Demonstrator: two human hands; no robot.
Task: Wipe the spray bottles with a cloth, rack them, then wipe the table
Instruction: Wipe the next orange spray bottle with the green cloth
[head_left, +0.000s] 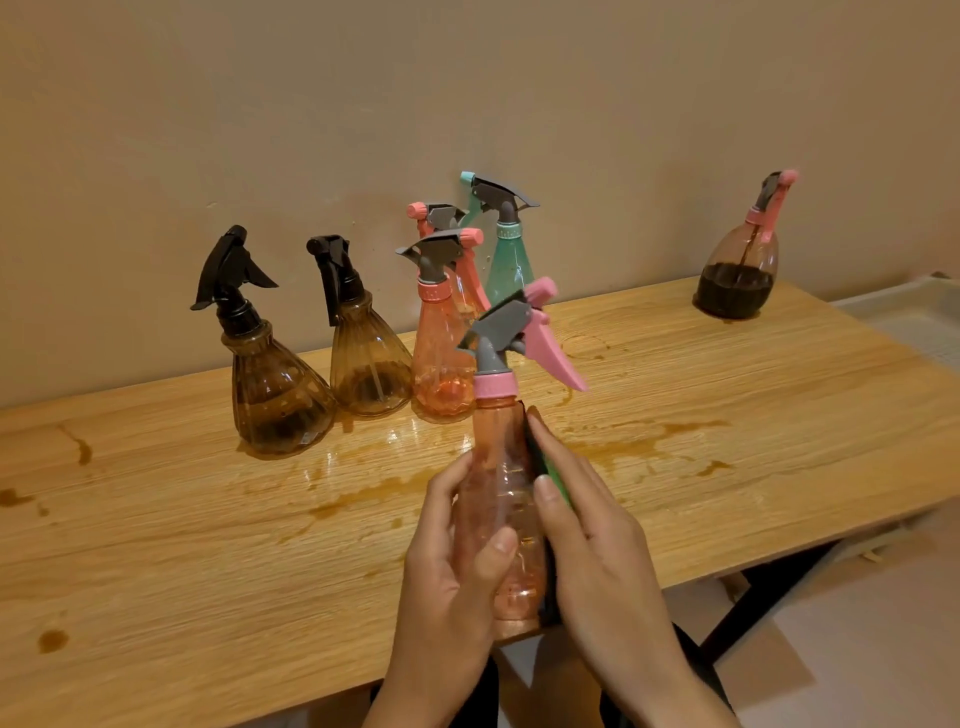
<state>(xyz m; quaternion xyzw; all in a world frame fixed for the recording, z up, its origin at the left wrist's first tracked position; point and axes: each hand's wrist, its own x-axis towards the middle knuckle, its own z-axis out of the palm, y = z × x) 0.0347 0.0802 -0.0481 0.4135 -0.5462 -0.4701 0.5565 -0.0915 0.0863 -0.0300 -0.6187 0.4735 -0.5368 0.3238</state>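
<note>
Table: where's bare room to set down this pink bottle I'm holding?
Widest free patch: the right stretch of the table, between the teal bottle and the round dark bottle. The near-left corner, in front of the ribbed brown bottle, is also open, with small drips. Crowded: back-middle, where bottles stand bunched. The middle holds a brown spill.

Our left hand (457, 561) and right hand (597, 525) are bare, with bare forearms (415, 691) and short, rounded fingernails (503, 540). Dark clothing (488, 696), too dim to make out further, shows low between our forearms.
</note>
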